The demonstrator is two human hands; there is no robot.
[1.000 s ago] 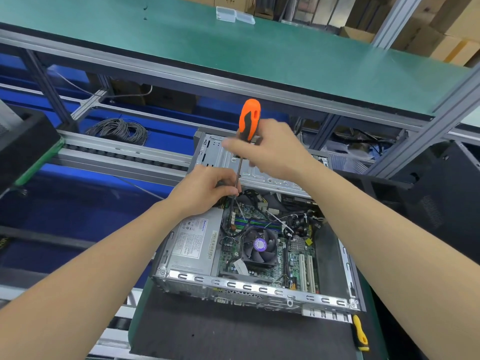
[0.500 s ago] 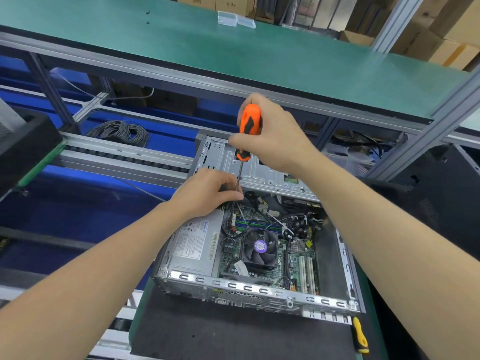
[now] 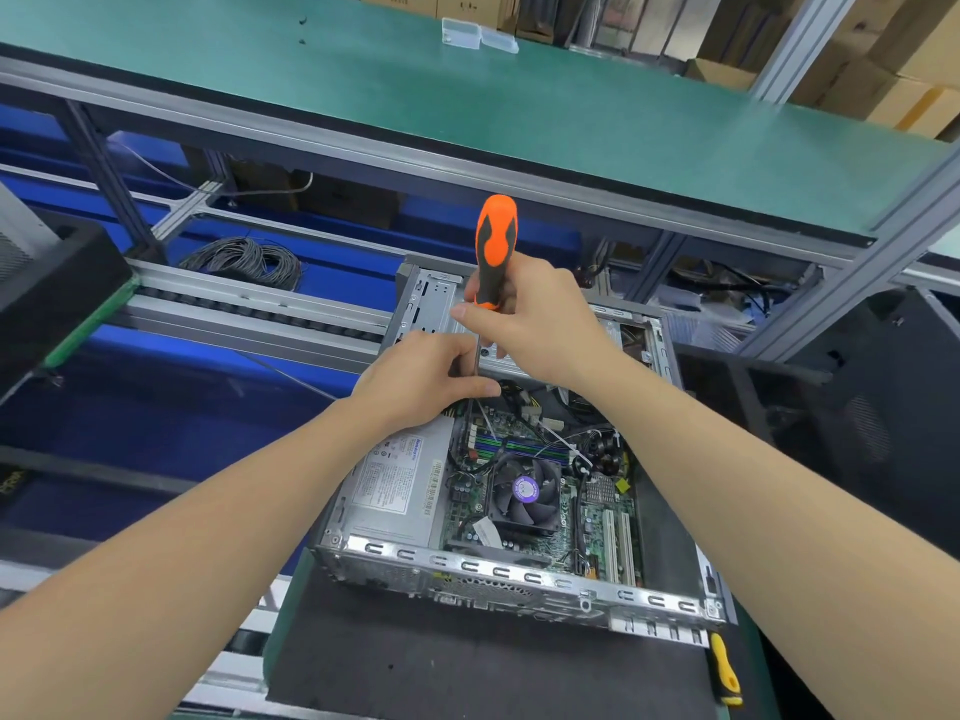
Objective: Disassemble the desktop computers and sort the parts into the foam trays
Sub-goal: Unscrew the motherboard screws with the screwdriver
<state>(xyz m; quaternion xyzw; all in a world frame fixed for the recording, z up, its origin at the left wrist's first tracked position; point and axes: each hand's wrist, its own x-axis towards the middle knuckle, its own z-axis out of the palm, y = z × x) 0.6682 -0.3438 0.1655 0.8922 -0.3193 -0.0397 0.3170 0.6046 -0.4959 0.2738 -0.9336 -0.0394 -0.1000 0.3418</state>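
Nearly upright, screwdriver (image 3: 494, 252) points downward.

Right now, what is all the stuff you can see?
computer case: one, silver, open, on the mat
power supply: one, grey, left inside the case
fan: one, black with a purple label, middle of the case
orange screwdriver: one, orange and black, upright over the case
yellow screwdriver: one, yellow and black, lying by the case's near right corner
mat: one, dark, under the case
cable coil: one, grey, far left
green shelf: one, above the case
clear boxes: two, see-through, on the green shelf
cardboard boxes: several, brown, top right
left hand: pinches the orange screwdriver's shaft
right hand: grips its handle
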